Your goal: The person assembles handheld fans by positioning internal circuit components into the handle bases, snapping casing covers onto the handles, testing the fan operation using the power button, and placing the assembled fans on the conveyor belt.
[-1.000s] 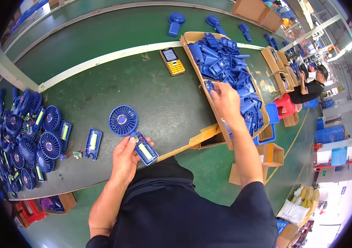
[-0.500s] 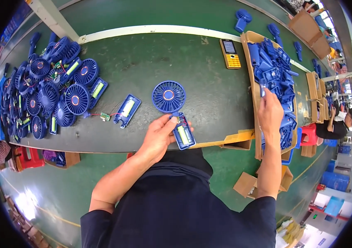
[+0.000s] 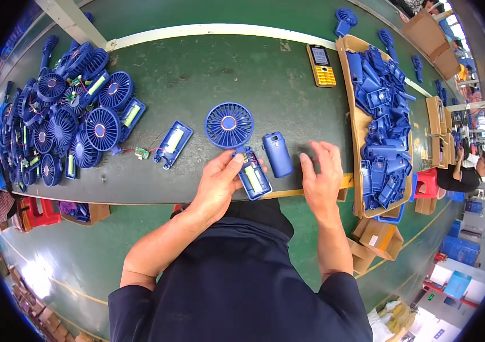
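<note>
My left hand [image 3: 217, 183] grips the handle of a blue handheld fan [image 3: 229, 124] at the table's front edge. The handle's back is off, baring a light green battery [image 3: 254, 179] and a small circuit board. To its right, a blue handle cover [image 3: 279, 155] lies on the table, apart from both hands. My right hand [image 3: 323, 178] is just right of that cover, empty, with thumb and fingers apart. Left of the fan lies another opened blue handle half [image 3: 173, 145] with a battery, wired to a small green board [image 3: 141, 153].
A heap of blue fans [image 3: 63, 122] covers the table's left end. On the right stands a cardboard box [image 3: 359, 122] full of blue handle covers. A yellow mobile phone [image 3: 322, 67] lies beside the box at the back. Beyond the white rail [image 3: 225, 28] lie more fans.
My right hand has come from the box of covers to the table's middle. A blue cover now lies beside the fan, let go by that hand. The left hand keeps its hold.
</note>
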Action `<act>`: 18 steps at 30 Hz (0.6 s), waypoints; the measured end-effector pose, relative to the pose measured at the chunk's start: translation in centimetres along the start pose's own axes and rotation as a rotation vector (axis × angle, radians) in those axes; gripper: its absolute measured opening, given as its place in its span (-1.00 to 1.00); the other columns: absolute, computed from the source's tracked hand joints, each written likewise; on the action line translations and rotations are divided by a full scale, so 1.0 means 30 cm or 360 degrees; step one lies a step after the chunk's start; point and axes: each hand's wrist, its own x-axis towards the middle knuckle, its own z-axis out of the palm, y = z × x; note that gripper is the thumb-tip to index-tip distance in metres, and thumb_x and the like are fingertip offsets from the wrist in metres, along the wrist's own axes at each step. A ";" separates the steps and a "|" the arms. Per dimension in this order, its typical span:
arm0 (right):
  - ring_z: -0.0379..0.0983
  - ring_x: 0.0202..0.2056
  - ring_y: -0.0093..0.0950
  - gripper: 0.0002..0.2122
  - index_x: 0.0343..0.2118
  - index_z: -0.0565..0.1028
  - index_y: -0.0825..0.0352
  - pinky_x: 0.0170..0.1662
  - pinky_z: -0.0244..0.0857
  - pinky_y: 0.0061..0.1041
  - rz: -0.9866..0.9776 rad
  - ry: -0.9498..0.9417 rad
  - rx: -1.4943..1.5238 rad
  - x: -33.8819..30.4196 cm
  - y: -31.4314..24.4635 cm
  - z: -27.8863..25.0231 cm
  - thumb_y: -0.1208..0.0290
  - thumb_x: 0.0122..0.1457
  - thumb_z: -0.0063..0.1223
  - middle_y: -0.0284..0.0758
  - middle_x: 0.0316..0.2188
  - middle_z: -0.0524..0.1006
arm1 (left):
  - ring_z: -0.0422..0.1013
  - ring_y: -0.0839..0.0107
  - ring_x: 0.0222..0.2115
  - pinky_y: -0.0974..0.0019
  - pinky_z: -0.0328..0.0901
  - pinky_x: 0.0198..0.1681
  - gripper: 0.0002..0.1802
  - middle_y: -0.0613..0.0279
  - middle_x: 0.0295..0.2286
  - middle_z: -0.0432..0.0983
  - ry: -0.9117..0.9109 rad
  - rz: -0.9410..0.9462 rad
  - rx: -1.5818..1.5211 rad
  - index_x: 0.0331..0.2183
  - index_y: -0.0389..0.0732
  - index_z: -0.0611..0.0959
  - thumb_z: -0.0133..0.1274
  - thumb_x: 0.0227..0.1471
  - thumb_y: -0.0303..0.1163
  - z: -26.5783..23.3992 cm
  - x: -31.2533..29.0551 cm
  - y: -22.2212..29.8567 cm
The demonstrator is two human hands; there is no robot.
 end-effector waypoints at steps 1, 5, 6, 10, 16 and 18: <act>0.51 -0.39 -0.36 -0.82 -0.18 0.59 0.45 -0.36 0.42 -0.48 -0.0187 0.0071 -0.0113 0.002 -0.008 -0.006 0.59 0.15 0.24 -0.17 -0.29 0.54 | 0.59 0.17 -0.09 0.10 0.50 -0.01 -0.68 -0.02 -0.12 0.61 0.0015 0.0010 -0.0012 -0.05 -0.28 0.53 -0.08 0.38 -0.23 -0.001 0.001 -0.004; 0.42 -0.51 -0.64 -0.84 -0.17 0.62 0.46 -0.43 0.31 -0.60 0.0614 -0.0474 0.0855 -0.079 -0.128 -0.005 0.47 0.34 0.11 -0.35 -0.47 0.52 | 0.59 0.21 -0.10 0.11 0.49 0.00 -0.68 -0.01 -0.12 0.62 0.0005 0.0033 -0.0029 -0.05 -0.28 0.53 -0.07 0.38 -0.23 -0.005 0.009 -0.013; 0.39 -0.54 -0.65 -0.82 -0.18 0.62 0.47 -0.45 0.30 -0.61 0.0801 -0.0555 0.0988 -0.090 -0.139 0.011 0.44 0.35 0.10 -0.39 -0.51 0.51 | 0.59 0.24 -0.10 0.12 0.49 0.00 -0.68 0.01 -0.12 0.62 -0.0007 0.0037 -0.0021 -0.05 -0.27 0.53 -0.07 0.38 -0.22 -0.010 0.011 -0.019; 0.32 -0.59 -0.71 -0.78 -0.22 0.62 0.47 -0.50 0.24 -0.63 0.1031 -0.0610 0.1109 -0.104 -0.172 0.058 0.37 0.36 0.10 -0.48 -0.61 0.46 | 0.57 0.30 -0.08 0.14 0.48 0.02 -0.67 0.06 -0.12 0.62 0.0002 0.0030 0.0019 -0.04 -0.26 0.54 -0.05 0.37 -0.20 -0.010 0.009 -0.022; 0.36 -0.59 -0.69 -0.86 -0.25 0.62 0.45 -0.52 0.25 -0.59 0.0781 -0.0613 0.0869 -0.100 -0.164 0.064 0.47 0.26 0.21 -0.44 -0.60 0.50 | 0.57 0.32 -0.09 0.16 0.48 0.02 -0.66 0.08 -0.12 0.62 -0.0033 0.0021 0.0061 -0.02 -0.25 0.53 -0.05 0.37 -0.20 -0.022 0.008 -0.019; 0.42 -0.61 -0.62 -0.89 -0.28 0.61 0.45 -0.52 0.29 -0.54 0.0756 -0.0635 0.0784 -0.096 -0.167 0.071 0.51 0.22 0.23 -0.38 -0.60 0.53 | 0.57 0.33 -0.09 0.16 0.48 0.02 -0.67 0.08 -0.12 0.62 -0.0043 0.0018 0.0072 -0.02 -0.25 0.53 -0.05 0.38 -0.20 -0.021 0.011 -0.025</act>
